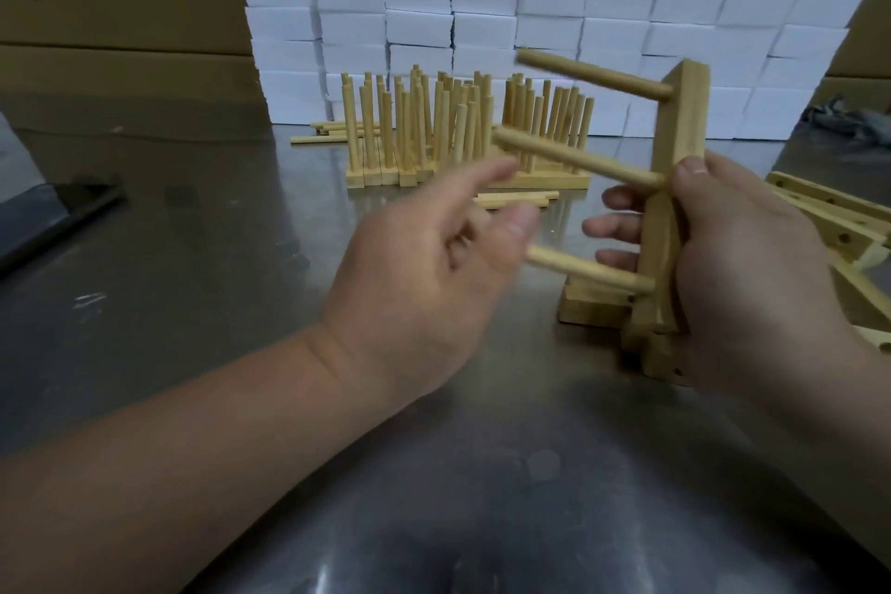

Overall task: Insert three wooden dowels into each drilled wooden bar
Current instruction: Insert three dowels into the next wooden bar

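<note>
My right hand (737,265) grips a drilled wooden bar (675,159) held nearly upright above the metal table. Three dowels stick out of it to the left: a top dowel (593,75), a middle dowel (578,157) and a bottom dowel (588,270). My left hand (434,265) hovers just left of the dowel tips, fingers loosely spread and blurred, holding nothing. Its fingertips lie close to the end of the bottom dowel; whether they touch it I cannot tell.
Several finished bars with upright dowels (463,135) stand in rows at the back. Loose dowels (516,199) lie before them. Drilled bars (829,217) lie at the right, another (593,304) under my right hand. White boxes (530,5) and cardboard boxes (120,15) wall the table.
</note>
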`<state>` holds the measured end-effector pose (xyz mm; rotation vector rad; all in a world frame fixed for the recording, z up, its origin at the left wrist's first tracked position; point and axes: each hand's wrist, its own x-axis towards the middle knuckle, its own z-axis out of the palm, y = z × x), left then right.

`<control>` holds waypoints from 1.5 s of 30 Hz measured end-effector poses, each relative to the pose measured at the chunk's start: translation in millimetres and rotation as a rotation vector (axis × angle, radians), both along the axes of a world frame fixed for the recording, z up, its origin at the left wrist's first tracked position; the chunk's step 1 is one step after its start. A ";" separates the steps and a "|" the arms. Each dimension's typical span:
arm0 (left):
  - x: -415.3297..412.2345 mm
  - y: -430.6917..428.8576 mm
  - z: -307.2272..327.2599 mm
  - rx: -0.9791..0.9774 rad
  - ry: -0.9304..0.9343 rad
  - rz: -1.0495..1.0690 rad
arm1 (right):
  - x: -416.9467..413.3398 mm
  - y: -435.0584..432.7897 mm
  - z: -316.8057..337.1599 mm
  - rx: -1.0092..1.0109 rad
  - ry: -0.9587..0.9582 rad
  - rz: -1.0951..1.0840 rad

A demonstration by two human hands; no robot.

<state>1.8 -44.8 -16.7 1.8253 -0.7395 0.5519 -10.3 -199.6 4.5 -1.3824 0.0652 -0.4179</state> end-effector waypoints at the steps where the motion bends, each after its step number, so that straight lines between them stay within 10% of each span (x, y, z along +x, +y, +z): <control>1: 0.8 1.9 -0.1 -0.077 0.028 -0.021 | 2.2 -2.0 0.8 0.051 0.009 -0.018; 7: -10.2 -15.9 -7.6 0.170 0.350 -0.205 | 10.6 0.3 -6.1 0.135 0.022 -0.013; 11: -12.2 -27.6 -5.8 0.005 0.568 -0.357 | 13.6 2.0 -11.3 0.135 -0.013 0.035; 24: -10.5 -30.1 -8.0 0.026 0.607 -0.216 | 15.5 8.8 -19.5 0.218 0.075 0.155; 45: 78.6 75.9 3.9 0.341 0.419 0.840 | 17.1 -1.0 -27.0 0.008 0.089 0.326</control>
